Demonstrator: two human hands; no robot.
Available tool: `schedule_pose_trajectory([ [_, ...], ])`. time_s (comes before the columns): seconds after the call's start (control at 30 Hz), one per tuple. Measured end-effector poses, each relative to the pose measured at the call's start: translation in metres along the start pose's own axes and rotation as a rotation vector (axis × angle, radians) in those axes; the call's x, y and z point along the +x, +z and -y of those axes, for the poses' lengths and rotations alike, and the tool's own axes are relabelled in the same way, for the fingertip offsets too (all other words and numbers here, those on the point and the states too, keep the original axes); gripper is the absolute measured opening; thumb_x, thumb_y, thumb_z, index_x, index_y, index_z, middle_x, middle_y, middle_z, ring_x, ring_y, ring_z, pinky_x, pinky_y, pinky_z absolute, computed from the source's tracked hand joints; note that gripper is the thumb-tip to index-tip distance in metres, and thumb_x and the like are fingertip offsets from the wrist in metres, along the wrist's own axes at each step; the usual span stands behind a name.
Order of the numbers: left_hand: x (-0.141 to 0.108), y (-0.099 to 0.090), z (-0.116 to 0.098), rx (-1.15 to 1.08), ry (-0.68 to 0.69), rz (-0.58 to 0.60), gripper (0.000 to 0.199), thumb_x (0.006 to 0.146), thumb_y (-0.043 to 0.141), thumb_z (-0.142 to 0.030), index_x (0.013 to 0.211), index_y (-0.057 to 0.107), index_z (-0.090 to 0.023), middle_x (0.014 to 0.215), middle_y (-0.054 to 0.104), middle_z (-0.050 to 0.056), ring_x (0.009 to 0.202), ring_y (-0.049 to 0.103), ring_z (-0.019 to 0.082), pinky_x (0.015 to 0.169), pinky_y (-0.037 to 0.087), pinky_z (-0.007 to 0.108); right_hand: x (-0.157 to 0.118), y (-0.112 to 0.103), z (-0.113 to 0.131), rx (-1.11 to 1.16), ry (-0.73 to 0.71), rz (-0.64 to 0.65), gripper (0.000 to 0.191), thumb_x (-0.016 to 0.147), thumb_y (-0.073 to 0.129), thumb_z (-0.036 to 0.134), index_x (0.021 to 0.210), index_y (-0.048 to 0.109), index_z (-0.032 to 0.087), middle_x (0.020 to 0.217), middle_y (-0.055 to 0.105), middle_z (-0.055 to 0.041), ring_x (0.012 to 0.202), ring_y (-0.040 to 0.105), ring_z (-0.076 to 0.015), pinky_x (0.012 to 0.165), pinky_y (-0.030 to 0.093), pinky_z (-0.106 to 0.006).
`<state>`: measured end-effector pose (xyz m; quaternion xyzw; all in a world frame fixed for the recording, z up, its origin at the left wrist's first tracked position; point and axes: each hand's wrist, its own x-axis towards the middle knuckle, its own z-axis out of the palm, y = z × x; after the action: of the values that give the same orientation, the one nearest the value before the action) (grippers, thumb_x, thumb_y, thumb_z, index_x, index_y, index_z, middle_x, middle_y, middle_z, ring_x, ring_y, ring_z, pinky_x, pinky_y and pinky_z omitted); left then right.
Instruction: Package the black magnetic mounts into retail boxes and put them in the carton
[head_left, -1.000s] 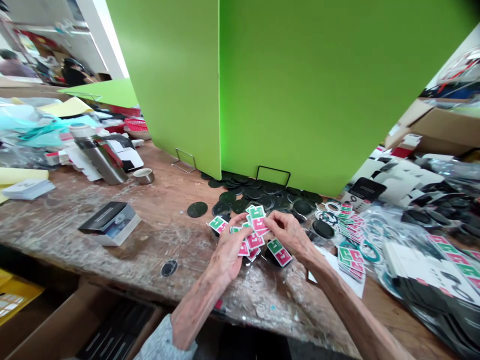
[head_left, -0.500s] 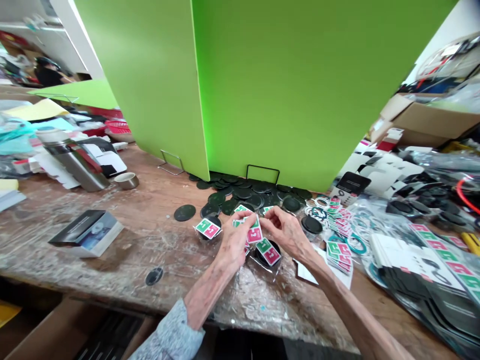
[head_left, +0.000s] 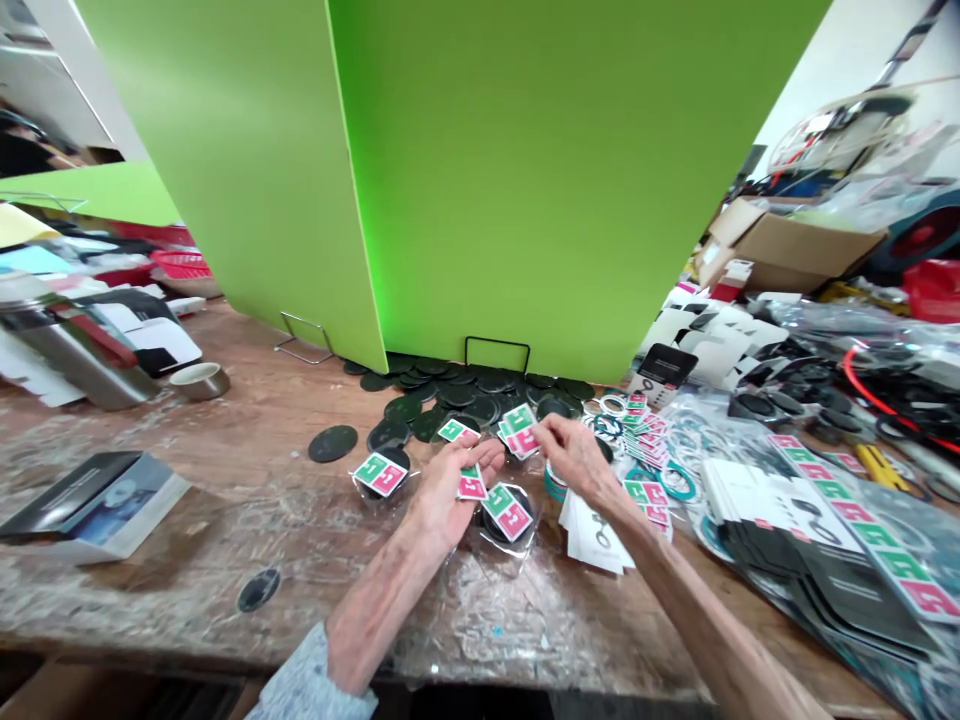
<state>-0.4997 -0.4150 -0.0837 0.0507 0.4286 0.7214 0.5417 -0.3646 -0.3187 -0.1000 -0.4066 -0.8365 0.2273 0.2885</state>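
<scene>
My right hand (head_left: 576, 455) pinches a small stack of green and pink cards (head_left: 517, 430) by its right edge. Palm up, my left hand (head_left: 454, 485) has its fingers apart; a green and pink card (head_left: 471, 484) lies against it, and whether the hand grips it is unclear. Just right of the left hand is a clear bag with a black disc and a green and pink card (head_left: 508, 512) on top. Another such bagged card (head_left: 381, 474) lies to the left. Black discs (head_left: 480, 405) are spread behind both hands.
Green panels (head_left: 510, 180) stand at the back on wire stands. A box (head_left: 97, 505), a tape roll (head_left: 199, 380) and a steel bottle (head_left: 97, 350) are on the left. White cards (head_left: 596, 530), teal rings (head_left: 677, 480) and dark printed cards (head_left: 817, 580) lie on the right.
The view has turned right, so things appear further left. My left hand has opened with its palm up. The stack of cards is now in my right hand, away from the left.
</scene>
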Motion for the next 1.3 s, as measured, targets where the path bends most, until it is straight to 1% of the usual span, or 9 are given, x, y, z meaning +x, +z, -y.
schedule_pose_trajectory([
  [0.1, 0.001, -0.004, -0.003, 0.003, -0.012, 0.031, 0.029, 0.07, 0.048, 0.009, 0.089, 0.052, -0.013, 0.091, 0.069, 0.014, 0.08, 0.07, 0.019, 0.072, 0.056, 0.027, 0.025, -0.015, -0.035, -0.13, 0.045, -0.074, 0.028, 0.089, 0.041, 0.027, 0.062, 0.047, 0.019, 0.06, 0.052, 0.0, 0.056, 0.047, -0.0125, 0.054, 0.033, -0.024],
  [0.2, 0.005, -0.007, -0.004, 0.014, -0.001, 0.057, 0.025, 0.073, 0.048, 0.005, 0.089, 0.054, -0.013, 0.093, 0.069, 0.014, 0.076, 0.069, 0.019, 0.065, 0.056, 0.027, 0.035, -0.02, -0.049, -0.252, 0.026, -0.15, 0.018, 0.088, 0.047, 0.025, 0.072, 0.053, 0.018, 0.071, 0.057, -0.0053, 0.064, 0.05, -0.016, 0.06, 0.035, -0.028],
  [0.3, 0.007, -0.009, -0.006, 0.032, 0.024, 0.052, 0.021, 0.074, 0.05, 0.001, 0.088, 0.057, -0.013, 0.085, 0.069, 0.01, 0.064, 0.066, 0.015, 0.053, 0.051, 0.022, 0.028, -0.011, -0.04, -0.323, -0.103, -0.138, 0.012, 0.091, 0.048, 0.026, 0.086, 0.056, 0.018, 0.086, 0.059, -0.0077, 0.075, 0.053, -0.0176, 0.069, 0.039, -0.029],
  [0.4, 0.0, -0.01, -0.01, 0.049, 0.057, 0.045, 0.016, 0.072, 0.055, -0.003, 0.084, 0.06, -0.012, 0.075, 0.066, 0.005, 0.058, 0.061, 0.011, 0.05, 0.047, 0.019, 0.016, 0.01, -0.024, -0.352, -0.232, -0.053, 0.016, 0.091, 0.054, 0.034, 0.084, 0.058, 0.02, 0.087, 0.06, -0.0065, 0.083, 0.055, -0.0198, 0.077, 0.042, -0.031],
  [0.53, -0.028, -0.017, -0.014, 0.122, 0.121, 0.042, 0.012, 0.071, 0.063, -0.01, 0.083, 0.064, -0.012, 0.074, 0.065, 0.003, 0.06, 0.059, 0.01, 0.054, 0.047, 0.018, 0.012, 0.034, -0.014, -0.376, -0.181, -0.05, 0.021, 0.088, 0.059, 0.037, 0.093, 0.059, 0.017, 0.102, 0.061, -0.0134, 0.101, 0.054, -0.0276, 0.088, 0.039, -0.038],
  [0.73, -0.07, -0.067, -0.011, 0.256, 0.214, -0.09, 0.029, 0.063, 0.079, -0.028, 0.085, 0.066, -0.014, 0.072, 0.066, 0.002, 0.062, 0.056, 0.011, 0.053, 0.047, 0.017, 0.025, 0.043, -0.02, -0.287, -0.019, -0.035, 0.014, 0.079, 0.064, 0.029, 0.078, 0.055, 0.018, 0.081, 0.061, -0.0069, 0.079, 0.056, -0.0214, 0.07, 0.038, -0.031],
  [0.93, -0.063, -0.133, 0.006, 0.258, 0.213, -0.283, 0.049, 0.048, 0.087, -0.037, 0.087, 0.067, -0.016, 0.07, 0.066, 0.001, 0.059, 0.052, 0.01, 0.051, 0.045, 0.016, 0.028, 0.047, -0.02, -0.12, 0.034, -0.076, 0.005, 0.079, 0.053, 0.021, 0.075, 0.05, 0.019, 0.076, 0.059, -0.0007, 0.073, 0.053, -0.0158, 0.07, 0.034, -0.029],
  [1.1, -0.053, -0.151, 0.019, 0.244, 0.258, -0.294, 0.049, 0.049, 0.086, -0.04, 0.087, 0.065, -0.017, 0.065, 0.062, -0.001, 0.053, 0.043, 0.006, 0.045, 0.037, 0.013, 0.032, 0.022, -0.023, 0.046, 0.05, -0.084, 0.015, 0.083, 0.042, 0.026, 0.072, 0.051, 0.019, 0.07, 0.057, 0.0006, 0.064, 0.051, -0.0131, 0.062, 0.036, -0.026],
  [1.3, -0.052, -0.149, 0.028, 0.367, 0.352, -0.34, 0.045, 0.055, 0.081, -0.046, 0.087, 0.065, -0.018, 0.063, 0.059, -0.002, 0.052, 0.041, 0.005, 0.044, 0.033, 0.01, 0.016, -0.037, -0.073, 0.081, 0.127, -0.164, 0.022, 0.078, 0.044, 0.039, 0.067, 0.048, 0.02, 0.064, 0.052, 0.0002, 0.058, 0.046, -0.0132, 0.055, 0.036, -0.025],
])
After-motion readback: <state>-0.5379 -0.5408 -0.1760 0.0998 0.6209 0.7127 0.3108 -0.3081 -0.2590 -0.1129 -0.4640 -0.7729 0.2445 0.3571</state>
